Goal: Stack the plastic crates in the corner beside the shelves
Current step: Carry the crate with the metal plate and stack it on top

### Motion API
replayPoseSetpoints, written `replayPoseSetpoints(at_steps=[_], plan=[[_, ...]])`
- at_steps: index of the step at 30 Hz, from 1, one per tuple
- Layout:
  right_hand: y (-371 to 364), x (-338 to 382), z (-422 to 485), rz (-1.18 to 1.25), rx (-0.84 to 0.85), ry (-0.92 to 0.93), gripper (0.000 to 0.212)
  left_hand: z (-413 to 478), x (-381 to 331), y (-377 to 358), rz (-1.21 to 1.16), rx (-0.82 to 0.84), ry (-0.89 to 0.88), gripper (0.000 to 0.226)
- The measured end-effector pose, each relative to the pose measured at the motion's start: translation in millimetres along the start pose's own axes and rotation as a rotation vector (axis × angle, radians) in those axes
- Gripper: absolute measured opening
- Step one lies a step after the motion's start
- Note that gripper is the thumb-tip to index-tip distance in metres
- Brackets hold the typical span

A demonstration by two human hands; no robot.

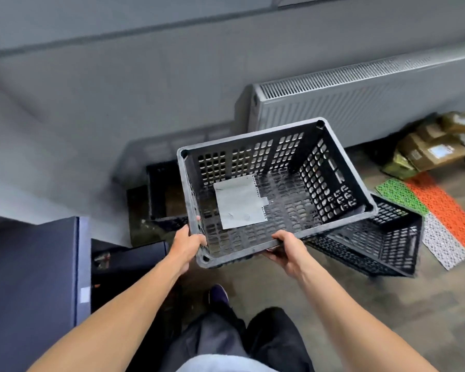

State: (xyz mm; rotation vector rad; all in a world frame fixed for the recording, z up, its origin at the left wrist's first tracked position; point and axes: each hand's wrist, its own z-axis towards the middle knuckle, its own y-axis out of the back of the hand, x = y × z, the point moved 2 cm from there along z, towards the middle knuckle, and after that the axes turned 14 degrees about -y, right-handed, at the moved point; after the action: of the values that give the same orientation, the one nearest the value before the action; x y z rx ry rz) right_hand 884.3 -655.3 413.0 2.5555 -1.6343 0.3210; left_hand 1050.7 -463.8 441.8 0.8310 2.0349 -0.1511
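Left hand [187, 241] clamped on the near left corner of a black perforated crate [330, 183], fingers curled over the rim, thumb along the left wall. Right hand [287, 252] closed on the near long rim, fingers wrapped over the top edge, thumb underneath. Crate held clear of the floor, tilted, open side up, at about waist level in front of the body. Inside it, only a grey-white sheet of paper [239, 204] lying flat on the slotted bottom, toward the left. Beyond and below to the left, a second black crate [160, 194] on the floor against the grey wall [97, 84], in the corner, partly hidden by the held one; contents impossible to tell. To the right and lower, a third black crate [381, 240] on the floor, turned at an angle, partly covered by the held crate; visible part showing nothing but its own mesh. Dark blue cabinet [32, 277] at the near left. White radiator [360, 108] on the wall behind. Further right, cardboard boxes [430, 151] piled on the floor, and green, orange and white perforated mats [438, 210] laid side by side. Below, dark trousers and one dark shoe [218, 295] on the wood-look floor [387, 304].
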Motion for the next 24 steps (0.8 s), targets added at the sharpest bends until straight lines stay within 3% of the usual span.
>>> replayPoseSetpoints(at_steps=[16, 22, 24], plan=[[-115, 92, 46, -0.382, 0.144, -0.219, 0.034, 70, -15, 81, -0.137, -0.257, 0.094, 0.064], [-161, 120, 72, -0.319, 0.139, -0.285, 0.008, 102, -20, 95, -0.114, -0.324, 0.113, 0.064], [-175, 121, 79, -0.296, 0.137, -0.302, 0.011, 113, -20, 99, -0.107, -0.334, 0.118, 0.066]])
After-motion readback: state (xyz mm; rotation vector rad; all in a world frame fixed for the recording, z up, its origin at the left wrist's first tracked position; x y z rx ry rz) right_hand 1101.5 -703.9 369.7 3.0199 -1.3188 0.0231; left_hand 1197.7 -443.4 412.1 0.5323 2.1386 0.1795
